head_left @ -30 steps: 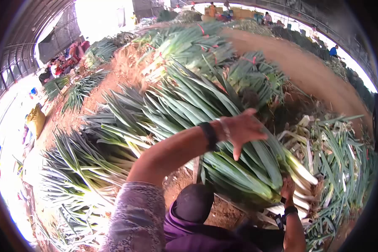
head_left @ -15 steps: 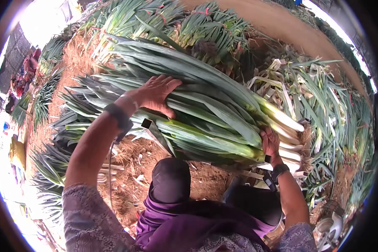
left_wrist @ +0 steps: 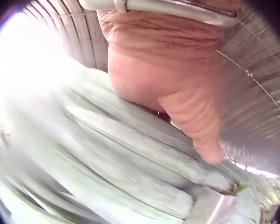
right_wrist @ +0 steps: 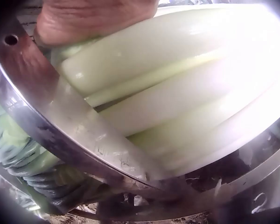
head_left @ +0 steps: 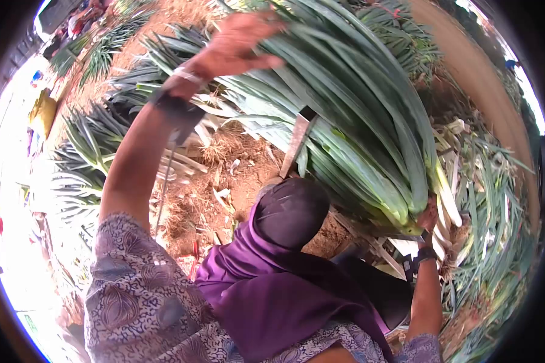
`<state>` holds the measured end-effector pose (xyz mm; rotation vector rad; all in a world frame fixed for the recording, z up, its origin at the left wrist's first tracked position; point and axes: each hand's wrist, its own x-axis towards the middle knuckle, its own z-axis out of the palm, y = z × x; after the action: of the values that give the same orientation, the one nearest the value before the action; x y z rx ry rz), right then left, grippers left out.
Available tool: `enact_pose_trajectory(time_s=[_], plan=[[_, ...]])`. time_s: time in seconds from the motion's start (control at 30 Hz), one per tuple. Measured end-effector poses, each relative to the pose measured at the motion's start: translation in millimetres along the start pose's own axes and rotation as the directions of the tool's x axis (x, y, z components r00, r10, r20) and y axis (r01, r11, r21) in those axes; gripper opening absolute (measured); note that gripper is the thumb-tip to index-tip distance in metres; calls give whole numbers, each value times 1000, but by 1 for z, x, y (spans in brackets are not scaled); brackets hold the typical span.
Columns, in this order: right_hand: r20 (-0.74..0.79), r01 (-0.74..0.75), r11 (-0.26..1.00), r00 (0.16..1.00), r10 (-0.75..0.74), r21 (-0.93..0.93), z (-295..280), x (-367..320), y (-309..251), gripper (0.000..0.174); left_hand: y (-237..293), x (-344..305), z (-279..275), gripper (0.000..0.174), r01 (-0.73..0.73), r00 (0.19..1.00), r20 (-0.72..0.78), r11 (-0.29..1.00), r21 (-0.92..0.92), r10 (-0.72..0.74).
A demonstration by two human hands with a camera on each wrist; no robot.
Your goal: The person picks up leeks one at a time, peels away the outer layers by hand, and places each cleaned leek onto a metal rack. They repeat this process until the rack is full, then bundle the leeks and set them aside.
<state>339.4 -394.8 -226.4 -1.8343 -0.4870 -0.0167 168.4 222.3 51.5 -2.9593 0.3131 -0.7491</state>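
Note:
A big bundle of leeks [head_left: 351,103] lies across a metal rack, long green leaves to the upper left and pale stems [right_wrist: 149,70] to the lower right. My left hand [head_left: 239,45] is spread, thumb apart, over the leaf side; it is blurred in the head view. In the left wrist view its thumb [left_wrist: 198,121] points down beside the leaves. My right hand [head_left: 429,215] holds the bundle where leaves turn to stems, fingers mostly hidden. In the right wrist view, a metal strip [right_wrist: 79,119] with a hole crosses in front of the stems.
A metal upright [head_left: 297,142] of the rack stands at the bundle's near side. More leeks [head_left: 85,142] lie on the left, and trimmed leaves [head_left: 490,193] are heaped on the right. Bare soil [head_left: 236,163] with root scraps shows ahead of the person's covered head [head_left: 290,212].
The left hand came down onto the leaves half a second ago and has since moved up and away, fingers spread. The right hand stays at the stem end. The head view has shifted.

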Motion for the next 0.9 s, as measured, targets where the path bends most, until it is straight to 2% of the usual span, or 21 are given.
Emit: enact_pose_trajectory(time_s=[0.03,0.07,0.1,0.13,0.17,0.2,0.27,0.3,0.33,0.37,0.4,0.43,0.5,0.6,0.63,0.7,0.77,0.87,0.9], plan=[[-5,-3,1000,1000,3,-30,-1,0,0,39,-18,-25,-10,62,131,986,-109,989,62,-124],[2,23,990,1000,-23,-141,-2,0,0,39,-33,-54,-20,53,237,954,-152,960,-149,-259],[8,50,967,999,-50,-250,-2,1,-4,39,-49,-88,-15,54,317,886,-294,931,-182,-359],[37,109,897,994,-103,-429,-6,1,-3,39,-61,-126,-10,49,470,812,-246,843,-264,-529],[59,137,821,990,-126,-554,-11,3,4,39,-82,-173,12,43,620,667,-186,676,-399,-722],[82,131,707,991,-104,-695,-22,0,19,43,-80,-204,15,37,795,568,-104,577,-190,-817],[99,116,507,993,-61,-854,-42,-6,51,56,-75,-272,43,30,879,413,145,352,-320,-899],[94,122,498,992,-80,-858,-56,-6,73,58,-82,-311,64,32,787,561,296,388,-479,-773],[90,128,490,991,-99,-863,-70,-6,96,60,-63,-314,67,33,871,401,461,174,-459,-791],[67,99,504,994,-81,-858,-75,-7,86,60,-45,-309,73,36,911,232,519,-4,-412,-823],[38,72,545,997,-73,-835,-78,-7,73,59,-43,-319,87,37,927,245,567,19,-374,-787],[-1,34,583,998,-60,-812,-82,-9,62,58,-39,-325,103,39,908,271,567,11,-420,-777],[-75,-34,644,997,-36,-764,-96,-14,38,57,-32,-317,120,41,877,241,636,-116,-466,-733],[-142,-92,694,990,-16,-714,-110,-17,20,54,-43,-329,194,35,898,339,463,134,-420,-819],[-157,-103,704,988,-12,-703,-112,-18,17,53,-42,-324,200,46,916,229,515,4,-401,-826],[-183,-126,717,983,-3,-686,-119,-18,12,52,-33,-308,218,53,968,61,410,-47,-248,-910],[-200,-141,727,980,6,-672,-123,-18,10,50,-29,-297,242,49,808,-7,527,-316,-498,-850],[-220,-166,736,975,24,-656,-127,-18,9,48,-17,-301,302,23,686,227,435,-174,-706,-871],[-224,-168,738,974,24,-653,-129,-18,9,47,-14,-279,280,27,605,190,450,-257,-753,-872]])
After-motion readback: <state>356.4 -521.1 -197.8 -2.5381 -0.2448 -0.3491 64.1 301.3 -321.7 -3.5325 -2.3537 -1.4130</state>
